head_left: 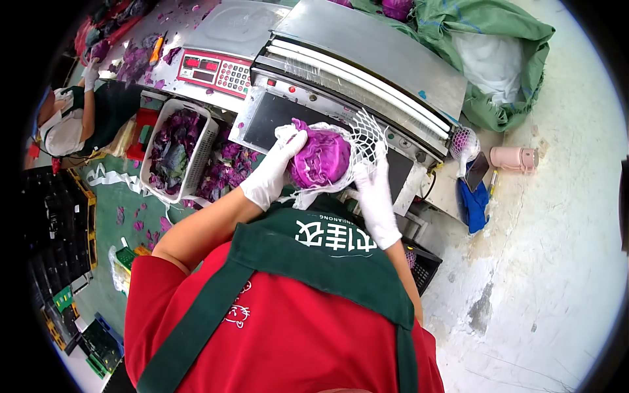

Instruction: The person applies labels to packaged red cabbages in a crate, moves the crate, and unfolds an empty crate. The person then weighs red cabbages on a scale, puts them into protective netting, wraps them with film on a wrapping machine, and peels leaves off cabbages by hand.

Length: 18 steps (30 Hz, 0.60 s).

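A trimmed purple cabbage [321,158] is held in front of my apron, partly inside a white foam net sleeve [368,139]. My left hand [275,169], in a white glove, grips the cabbage from the left with the thumb across its near face. On the other side my right hand [375,196], also gloved, has its fingers closed on the net, which spreads open above them. Behind both hands stands a wrapping machine [354,72] with a dark front plate [282,118] and white rollers.
Left of the machine is a red scale [216,71]. A white crate [196,157] of cabbage leaves stands below the bench. An orange-handled knife [157,49], a netted cabbage [464,143], a pink bottle [514,158] and a green sack [504,105] lie around. A co-worker [72,118] is at far left.
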Each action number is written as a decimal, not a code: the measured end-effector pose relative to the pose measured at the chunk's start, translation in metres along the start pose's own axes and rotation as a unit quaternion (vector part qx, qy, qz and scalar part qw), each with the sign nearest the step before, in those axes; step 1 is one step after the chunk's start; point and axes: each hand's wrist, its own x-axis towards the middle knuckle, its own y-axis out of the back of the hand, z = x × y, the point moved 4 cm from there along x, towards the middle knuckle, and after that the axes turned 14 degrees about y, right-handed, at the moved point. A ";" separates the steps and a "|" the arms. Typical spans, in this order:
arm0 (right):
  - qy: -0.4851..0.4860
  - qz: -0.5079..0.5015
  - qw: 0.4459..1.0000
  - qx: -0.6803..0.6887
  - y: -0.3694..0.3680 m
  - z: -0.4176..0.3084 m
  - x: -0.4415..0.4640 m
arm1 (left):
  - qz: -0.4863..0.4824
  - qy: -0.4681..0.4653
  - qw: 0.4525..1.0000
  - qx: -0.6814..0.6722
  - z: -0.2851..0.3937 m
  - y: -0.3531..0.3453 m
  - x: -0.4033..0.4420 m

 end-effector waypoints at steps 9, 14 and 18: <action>-0.001 -0.021 0.978 0.208 -0.015 0.014 0.020 | -0.079 -0.018 0.995 -0.065 0.008 -0.007 -0.044; -0.010 -0.078 0.950 0.303 -0.048 -0.027 0.021 | -0.175 0.056 0.949 -0.257 0.014 0.027 -0.039; 0.044 0.087 0.981 0.165 -0.076 -0.041 0.031 | -0.266 0.039 0.914 -0.302 0.030 0.055 -0.047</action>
